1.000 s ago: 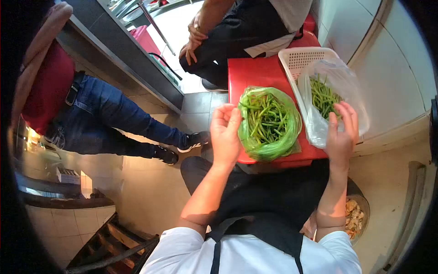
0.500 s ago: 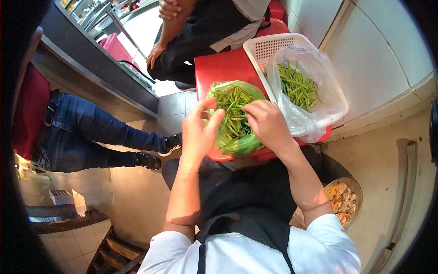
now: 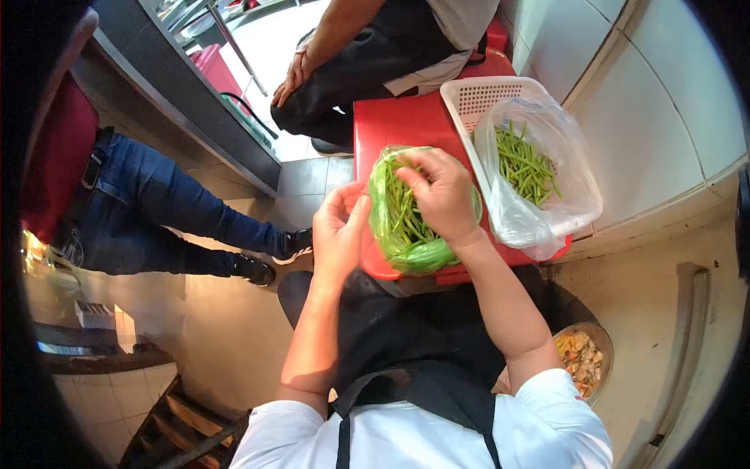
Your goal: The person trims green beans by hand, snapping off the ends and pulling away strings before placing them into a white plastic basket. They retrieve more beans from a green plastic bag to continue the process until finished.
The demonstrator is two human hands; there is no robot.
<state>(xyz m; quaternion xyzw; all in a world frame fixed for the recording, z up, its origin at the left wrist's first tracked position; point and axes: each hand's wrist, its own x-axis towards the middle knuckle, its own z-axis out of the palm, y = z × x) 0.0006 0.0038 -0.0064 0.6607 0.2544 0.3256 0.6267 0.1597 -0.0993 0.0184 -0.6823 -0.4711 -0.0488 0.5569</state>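
Long green beans (image 3: 411, 219) fill a green plastic bag (image 3: 426, 259) lying open on the red bench (image 3: 371, 129). My right hand (image 3: 443, 191) is over the bag, thumb and fingertips closed in a pinch on a green bean at its upper part; the fingers partly hide the bean. Beside the bag's left edge is my left hand (image 3: 337, 234), thumb and bent fingers apart, with nothing visible in it. To the right, more green beans (image 3: 525, 166) lie in a clear plastic bag (image 3: 574, 195) set in a white perforated basket (image 3: 488, 90).
Across the bench sits a person in dark trousers (image 3: 351, 74), hands on a knee. Another person in jeans (image 3: 168, 195) stands at left. A round container of mixed food scraps (image 3: 580, 359) is on the floor at right. The tiled wall (image 3: 648, 109) borders the bench.
My right hand has moved over the upper part of the green bag, while my left hand stays at its left side. The seated person's hands have come together on the knee. The view has shifted slightly.
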